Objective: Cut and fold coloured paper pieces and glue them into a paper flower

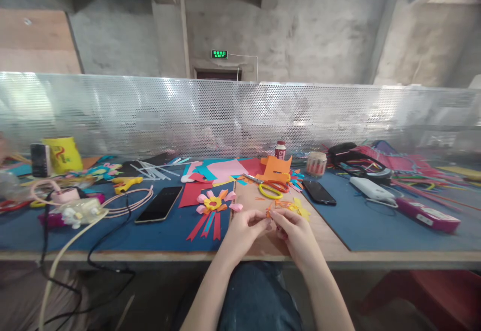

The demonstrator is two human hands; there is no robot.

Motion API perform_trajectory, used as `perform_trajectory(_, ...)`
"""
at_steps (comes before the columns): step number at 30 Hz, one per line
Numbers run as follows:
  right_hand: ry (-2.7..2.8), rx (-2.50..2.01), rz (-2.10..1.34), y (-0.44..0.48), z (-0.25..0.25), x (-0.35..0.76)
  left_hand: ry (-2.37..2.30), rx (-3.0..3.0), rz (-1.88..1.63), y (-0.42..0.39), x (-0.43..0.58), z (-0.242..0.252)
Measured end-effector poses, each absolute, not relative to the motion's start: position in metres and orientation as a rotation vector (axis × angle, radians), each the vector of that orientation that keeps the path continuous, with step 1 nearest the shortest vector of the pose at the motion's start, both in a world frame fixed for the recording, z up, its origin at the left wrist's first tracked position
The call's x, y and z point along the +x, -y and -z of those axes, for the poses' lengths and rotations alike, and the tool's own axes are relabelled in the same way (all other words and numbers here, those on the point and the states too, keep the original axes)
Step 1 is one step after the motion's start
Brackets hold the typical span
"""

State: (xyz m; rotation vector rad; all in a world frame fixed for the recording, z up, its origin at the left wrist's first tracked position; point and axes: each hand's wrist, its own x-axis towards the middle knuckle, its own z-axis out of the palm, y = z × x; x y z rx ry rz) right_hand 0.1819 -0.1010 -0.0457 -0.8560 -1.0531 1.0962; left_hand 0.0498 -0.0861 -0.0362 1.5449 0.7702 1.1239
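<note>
My left hand [246, 227] and my right hand [295, 231] meet over the near edge of the brown board [323, 231], fingers pinched together on a small orange paper piece [269, 214]. A yellow paper flower [300, 208] lies just beyond my right hand. A finished paper flower with pink petals and red and blue ribbons [211, 210] lies left of my left hand. Yellow-handled scissors [268, 188] rest further back on the board, near folded orange paper [277, 167].
Two dark phones [160, 204] [319, 192] lie on the blue mat [376, 221]. Coloured paper sheets [221, 170], a glue bottle [280, 149], a jar [316, 163], a yellow glue gun [128, 184], cables [124, 205], a white power bank [370, 188] and paper sticks [421, 181] surround them. A perforated metal screen [240, 115] backs the table.
</note>
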Motion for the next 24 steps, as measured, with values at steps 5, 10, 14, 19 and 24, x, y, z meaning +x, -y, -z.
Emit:
perform_trajectory(5, 1.047, -0.870, -1.082, 0.099, 0.050, 0.181, -0.880, 1.554, -1.168, 0.086, 0.049, 0.035)
perform_trajectory(10, 1.240, -1.046, -0.725, 0.106, 0.052, 0.179, -0.951, 1.525, -1.219, 0.084, 0.051, 0.033)
perform_trajectory(14, 1.577, -1.023, -0.160, 0.104, 0.053, 0.186, -0.962, 1.448, -1.296, 0.081, 0.051, 0.036)
perform_trajectory(19, 2.096, -0.854, 0.436, 0.095, 0.045, 0.212, -1.015, 1.399, -1.287, 0.077, 0.051, 0.044)
perform_trajectory(24, 2.226, -0.787, 0.703, 0.098, 0.035, 0.228, -1.053, 1.497, -1.231, 0.075, 0.051, 0.048)
